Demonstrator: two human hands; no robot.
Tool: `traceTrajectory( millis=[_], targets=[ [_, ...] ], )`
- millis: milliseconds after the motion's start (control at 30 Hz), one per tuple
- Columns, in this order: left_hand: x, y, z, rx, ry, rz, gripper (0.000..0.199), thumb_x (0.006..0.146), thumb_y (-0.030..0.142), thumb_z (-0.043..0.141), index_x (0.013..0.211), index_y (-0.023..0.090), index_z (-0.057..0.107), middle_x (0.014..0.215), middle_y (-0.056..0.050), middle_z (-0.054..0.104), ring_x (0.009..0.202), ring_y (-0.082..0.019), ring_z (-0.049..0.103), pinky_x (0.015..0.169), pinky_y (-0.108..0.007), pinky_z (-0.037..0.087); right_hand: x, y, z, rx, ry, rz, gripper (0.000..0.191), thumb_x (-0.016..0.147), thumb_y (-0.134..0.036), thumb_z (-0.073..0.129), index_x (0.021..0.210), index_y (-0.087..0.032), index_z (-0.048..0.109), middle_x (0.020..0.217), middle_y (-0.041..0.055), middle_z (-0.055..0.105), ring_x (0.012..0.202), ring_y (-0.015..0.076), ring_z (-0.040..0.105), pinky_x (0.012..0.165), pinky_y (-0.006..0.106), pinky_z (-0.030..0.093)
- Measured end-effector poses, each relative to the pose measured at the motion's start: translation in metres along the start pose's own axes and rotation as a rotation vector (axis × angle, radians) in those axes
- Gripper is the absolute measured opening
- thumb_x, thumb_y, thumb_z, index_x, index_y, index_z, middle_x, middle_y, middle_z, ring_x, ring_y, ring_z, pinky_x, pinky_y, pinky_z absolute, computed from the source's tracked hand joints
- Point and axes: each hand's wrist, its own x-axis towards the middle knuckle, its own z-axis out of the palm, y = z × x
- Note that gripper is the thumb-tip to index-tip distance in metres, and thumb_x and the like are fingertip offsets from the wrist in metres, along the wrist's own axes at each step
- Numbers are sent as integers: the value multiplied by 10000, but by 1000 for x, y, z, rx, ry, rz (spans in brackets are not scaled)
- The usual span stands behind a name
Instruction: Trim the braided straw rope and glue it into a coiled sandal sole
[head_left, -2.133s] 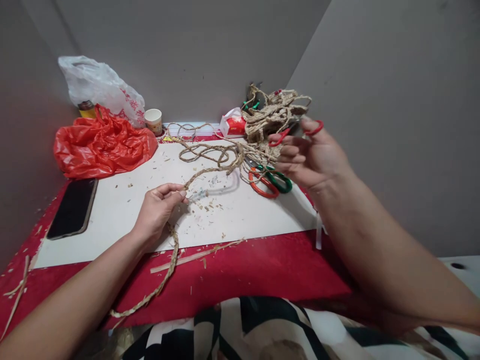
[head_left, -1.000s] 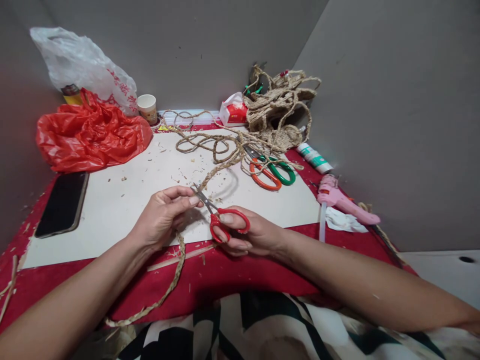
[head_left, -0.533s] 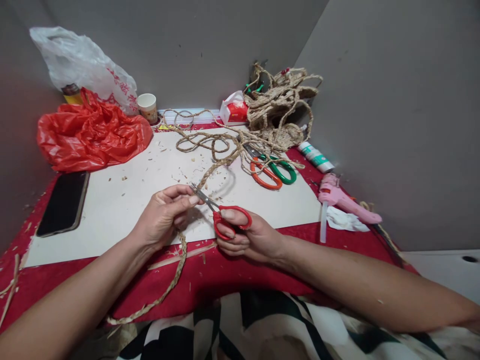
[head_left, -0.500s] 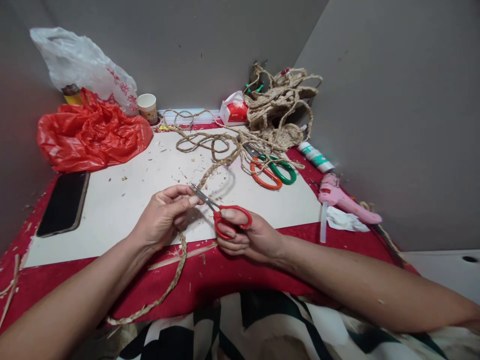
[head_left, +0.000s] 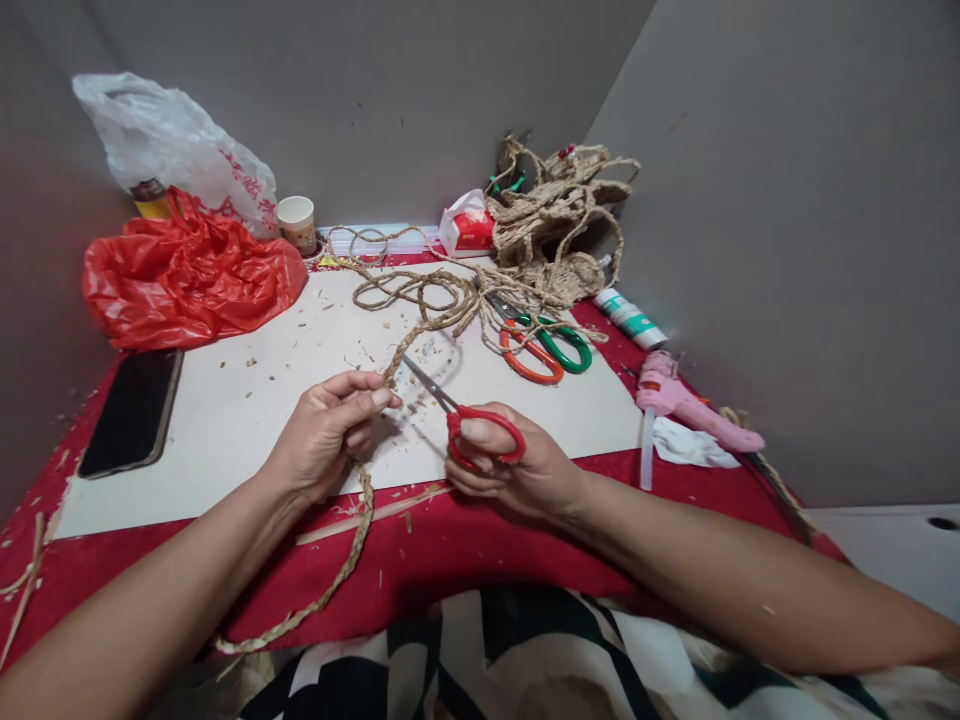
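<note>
My left hand (head_left: 330,425) pinches a braided straw cord (head_left: 363,520) between thumb and fingers. One length of the cord runs away toward the coils on the white board; the other hangs down over the red cloth toward my lap. In my right hand (head_left: 517,465) is a small pair of red-handled scissors (head_left: 486,432), thumb and fingers in the loops. The blades look closed, or nearly so, and point up-left, just right of the cord and apart from my left fingertips. Loose coils of cord (head_left: 409,290) lie beyond my hands.
Scissors with orange and green handles (head_left: 532,355) lie under cord. Woven straw pieces (head_left: 551,215) heap at the back right, beside a tissue pack (head_left: 466,228). A pink glue gun (head_left: 686,400) rests right. A phone (head_left: 131,412), red plastic bag (head_left: 195,280) and paper cup (head_left: 297,222) stand left.
My right hand has drawn the red-handled scissors slightly right, so the blades have come away from the cord at my left fingertips. My left hand keeps its pinch.
</note>
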Motion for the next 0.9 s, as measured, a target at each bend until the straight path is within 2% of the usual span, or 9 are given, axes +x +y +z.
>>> traceTrajectory(
  millis=[333,467,567,667,767,833,900],
  targets=[
    [0,1,1,6,4,-28,181,669,157,802,798,128,678,687,-20,705,377,10,347,382,-128,227,4,-9,-10,-114,172,-126,422,782,-501,720,597,-176,526,421,-103,301,367,43,212,391,207,160],
    [0,2,1,4,-6,-43,185,654,143,791,804,125,683,705,-29,710,378,3,351,385,-142,231,8,-11,-10,-130,244,-218,419,746,-543,746,652,-170,581,494,-81,388,424,51,334,443,198,291],
    [1,1,0,5,-36,-53,176,667,149,769,825,129,693,729,-37,716,388,-10,384,392,-155,243,11,-11,-10,-136,279,-213,440,731,-597,732,680,-180,601,556,-50,487,501,84,459,493,207,389],
    [0,-1,0,19,-75,-69,178,671,150,765,840,133,709,744,-41,724,409,-19,419,409,-161,271,17,-12,-8,-132,300,-201,431,708,-588,754,682,-183,610,756,-2,623,676,122,591,592,232,487],
    [0,-5,0,27,-109,-96,199,663,155,776,854,139,724,741,-42,729,423,-32,440,430,-179,322,25,-17,-3,-27,293,-230,405,682,-537,797,665,-186,595,908,8,662,838,149,639,733,278,534],
    [0,-7,-1,34,-130,-100,202,680,174,778,874,147,729,755,-47,735,435,-43,458,447,-193,355,32,-22,3,42,274,-237,407,685,-545,792,665,-195,585,882,16,682,819,158,646,760,312,544],
    [0,-9,-1,49,-150,-99,196,714,208,770,896,146,735,760,-54,736,454,-51,485,467,-196,377,39,-27,10,89,274,-239,420,697,-569,772,655,-203,571,797,16,682,733,153,634,717,319,549]
  ],
)
